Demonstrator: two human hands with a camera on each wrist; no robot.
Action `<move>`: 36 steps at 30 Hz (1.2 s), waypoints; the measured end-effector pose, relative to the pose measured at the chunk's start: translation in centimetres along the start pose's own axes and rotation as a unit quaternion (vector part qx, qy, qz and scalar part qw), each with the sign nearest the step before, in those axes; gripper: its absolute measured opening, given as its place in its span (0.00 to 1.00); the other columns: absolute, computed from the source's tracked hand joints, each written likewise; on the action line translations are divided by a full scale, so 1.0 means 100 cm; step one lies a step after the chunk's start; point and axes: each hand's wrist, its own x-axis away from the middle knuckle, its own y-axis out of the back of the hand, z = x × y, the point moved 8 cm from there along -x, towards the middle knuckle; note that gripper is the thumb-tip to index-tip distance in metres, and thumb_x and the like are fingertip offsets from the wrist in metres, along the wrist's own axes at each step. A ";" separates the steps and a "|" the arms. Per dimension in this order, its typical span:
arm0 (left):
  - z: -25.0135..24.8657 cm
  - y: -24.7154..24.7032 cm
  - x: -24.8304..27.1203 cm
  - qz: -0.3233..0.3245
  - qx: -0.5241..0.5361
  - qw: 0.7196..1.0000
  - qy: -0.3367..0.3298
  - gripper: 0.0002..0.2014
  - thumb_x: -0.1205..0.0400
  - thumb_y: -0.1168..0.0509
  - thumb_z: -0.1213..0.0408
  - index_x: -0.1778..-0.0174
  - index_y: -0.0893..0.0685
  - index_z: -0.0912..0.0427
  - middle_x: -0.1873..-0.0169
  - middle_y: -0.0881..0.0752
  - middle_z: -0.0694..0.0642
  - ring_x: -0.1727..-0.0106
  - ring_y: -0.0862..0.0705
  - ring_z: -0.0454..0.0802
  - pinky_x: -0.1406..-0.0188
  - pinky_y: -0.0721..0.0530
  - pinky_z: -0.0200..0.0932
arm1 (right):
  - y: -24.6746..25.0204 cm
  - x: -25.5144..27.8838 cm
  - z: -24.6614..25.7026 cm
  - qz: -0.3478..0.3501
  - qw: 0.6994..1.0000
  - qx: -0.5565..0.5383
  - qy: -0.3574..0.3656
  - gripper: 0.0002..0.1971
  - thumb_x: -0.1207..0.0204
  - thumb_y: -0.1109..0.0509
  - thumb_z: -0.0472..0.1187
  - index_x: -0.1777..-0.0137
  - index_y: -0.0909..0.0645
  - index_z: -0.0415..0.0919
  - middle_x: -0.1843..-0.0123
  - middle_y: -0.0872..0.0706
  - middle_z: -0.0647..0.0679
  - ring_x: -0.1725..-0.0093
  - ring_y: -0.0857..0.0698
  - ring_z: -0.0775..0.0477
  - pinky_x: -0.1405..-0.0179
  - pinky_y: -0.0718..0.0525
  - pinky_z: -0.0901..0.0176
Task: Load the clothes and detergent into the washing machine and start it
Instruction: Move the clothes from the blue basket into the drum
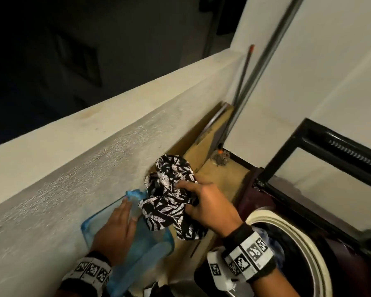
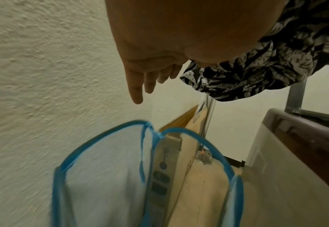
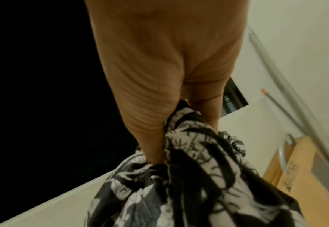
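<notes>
My right hand (image 1: pixel 193 200) grips a bunched black-and-white patterned garment (image 1: pixel 169 196) above the blue mesh laundry hamper (image 1: pixel 90 224), left of the washing machine. In the right wrist view the fingers curl into the garment (image 3: pixel 188 176). My left hand (image 1: pixel 120 224) hovers flat over the hamper's mouth with straight fingers (image 2: pixel 138 92), holding nothing; the garment (image 2: pixel 256 69) hangs to its right and the hamper (image 2: pixel 101 176) gapes below. The top-loading washing machine (image 1: pixel 304 243) stands at the lower right with its drum open and its lid (image 1: pixel 321 159) raised. Some cloth shows inside the drum.
A rough cream wall (image 1: pixel 77 168) runs along the left, close to the hamper. Flat cardboard sheets (image 1: pixel 210 133) and metal poles (image 1: pixel 261 61) lean in the corner behind. A tan floor strip (image 1: pixel 221 179) lies between hamper and machine.
</notes>
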 end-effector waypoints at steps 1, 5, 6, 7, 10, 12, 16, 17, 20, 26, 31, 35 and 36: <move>-0.015 0.002 -0.005 0.001 0.004 1.000 -0.016 0.35 0.15 0.63 0.40 0.13 0.48 0.53 0.13 0.47 0.50 0.14 0.42 0.46 0.17 0.37 0.45 | 0.014 0.010 -0.009 -0.017 1.000 -0.013 -0.012 0.34 0.29 0.22 0.38 0.24 0.25 0.63 0.28 0.17 0.55 0.34 0.14 0.55 0.33 0.13 0.57; -0.100 -0.005 -0.031 0.007 -0.003 0.995 -0.101 0.36 0.17 0.65 0.37 0.13 0.50 0.49 0.13 0.50 0.46 0.15 0.44 0.45 0.17 0.37 0.52 | 0.073 0.068 -0.055 -0.092 0.992 -0.021 -0.077 0.32 0.28 0.22 0.40 0.26 0.24 0.66 0.29 0.17 0.58 0.35 0.14 0.55 0.32 0.15 0.56; -0.119 -0.012 -0.035 0.012 -0.006 0.993 -0.119 0.36 0.16 0.65 0.38 0.13 0.50 0.49 0.14 0.49 0.47 0.15 0.44 0.45 0.16 0.39 0.51 | 0.083 0.081 -0.066 -0.106 0.990 -0.023 -0.093 0.32 0.27 0.21 0.41 0.26 0.24 0.67 0.30 0.19 0.59 0.35 0.15 0.56 0.32 0.15 0.57; -0.139 -0.022 -0.038 0.019 -0.011 0.990 -0.139 0.34 0.15 0.64 0.41 0.13 0.49 0.50 0.13 0.48 0.48 0.15 0.44 0.46 0.16 0.41 0.48 | 0.091 0.095 -0.079 -0.119 0.986 -0.031 -0.109 0.32 0.27 0.21 0.41 0.26 0.24 0.66 0.29 0.21 0.60 0.34 0.16 0.57 0.30 0.16 0.57; -0.202 -0.067 -0.038 0.065 -0.041 0.975 -0.206 0.32 0.14 0.59 0.49 0.13 0.48 0.54 0.13 0.45 0.53 0.14 0.41 0.49 0.19 0.46 0.39 | 0.114 0.144 -0.120 -0.166 0.973 -0.054 -0.152 0.31 0.29 0.20 0.38 0.28 0.20 0.62 0.29 0.22 0.62 0.33 0.18 0.60 0.29 0.18 0.58; -0.227 -0.101 -0.033 0.105 -0.058 0.966 -0.229 0.31 0.13 0.57 0.51 0.13 0.49 0.53 0.13 0.45 0.53 0.14 0.42 0.48 0.19 0.45 0.38 | 0.122 0.169 -0.143 -0.180 0.966 -0.053 -0.176 0.31 0.30 0.20 0.39 0.28 0.20 0.62 0.30 0.21 0.62 0.34 0.17 0.60 0.30 0.17 0.57; -0.258 -0.166 -0.017 0.201 -0.103 0.945 -0.237 0.31 0.14 0.50 0.51 0.13 0.47 0.49 0.13 0.45 0.50 0.15 0.39 0.47 0.19 0.35 0.44 | 0.128 0.226 -0.195 -0.197 0.951 -0.057 -0.231 0.31 0.31 0.20 0.40 0.29 0.21 0.64 0.32 0.19 0.60 0.36 0.15 0.59 0.31 0.16 0.57; -0.260 -0.180 -0.015 0.220 -0.119 0.940 -0.231 0.32 0.15 0.48 0.50 0.14 0.46 0.48 0.13 0.46 0.49 0.15 0.39 0.47 0.19 0.33 0.46 | 0.127 0.238 -0.207 -0.197 0.948 -0.059 -0.241 0.32 0.32 0.21 0.41 0.29 0.21 0.64 0.32 0.19 0.60 0.35 0.15 0.58 0.31 0.16 0.56; -0.265 -0.217 -0.007 0.270 -0.172 0.923 -0.214 0.35 0.16 0.42 0.48 0.14 0.46 0.49 0.12 0.47 0.50 0.15 0.39 0.51 0.20 0.29 0.50 | 0.122 0.276 -0.244 -0.193 0.939 -0.066 -0.278 0.32 0.34 0.22 0.43 0.29 0.21 0.64 0.31 0.19 0.62 0.34 0.16 0.57 0.30 0.16 0.54; -0.267 -0.235 -0.013 0.301 -0.225 0.911 -0.168 0.45 0.22 0.31 0.47 0.13 0.49 0.48 0.12 0.49 0.53 0.14 0.41 0.59 0.18 0.33 0.52 | 0.100 0.314 -0.294 -0.156 0.937 -0.061 -0.306 0.33 0.35 0.25 0.45 0.28 0.21 0.64 0.30 0.20 0.60 0.32 0.17 0.55 0.32 0.15 0.52; -0.266 -0.240 -0.015 0.320 -0.219 0.915 -0.115 0.46 0.22 0.27 0.53 0.13 0.48 0.49 0.12 0.51 0.52 0.13 0.47 0.62 0.17 0.36 0.56 | 0.085 0.316 -0.315 -0.121 0.941 -0.073 -0.307 0.32 0.34 0.22 0.38 0.28 0.18 0.59 0.29 0.19 0.56 0.31 0.17 0.53 0.30 0.19 0.58; -0.266 -0.243 -0.011 0.313 -0.216 0.921 -0.085 0.43 0.21 0.29 0.58 0.14 0.46 0.48 0.12 0.52 0.51 0.13 0.50 0.62 0.17 0.37 0.56 | 0.069 0.307 -0.329 -0.081 0.950 -0.070 -0.294 0.32 0.33 0.24 0.37 0.27 0.18 0.58 0.27 0.20 0.54 0.29 0.19 0.51 0.27 0.22 0.59; -0.266 -0.243 -0.011 0.311 -0.214 0.923 -0.079 0.43 0.21 0.29 0.59 0.14 0.45 0.48 0.12 0.52 0.51 0.13 0.50 0.63 0.17 0.37 0.57 | 0.066 0.304 -0.334 -0.077 0.951 -0.070 -0.292 0.33 0.34 0.25 0.37 0.27 0.19 0.58 0.27 0.20 0.54 0.28 0.19 0.50 0.26 0.21 0.57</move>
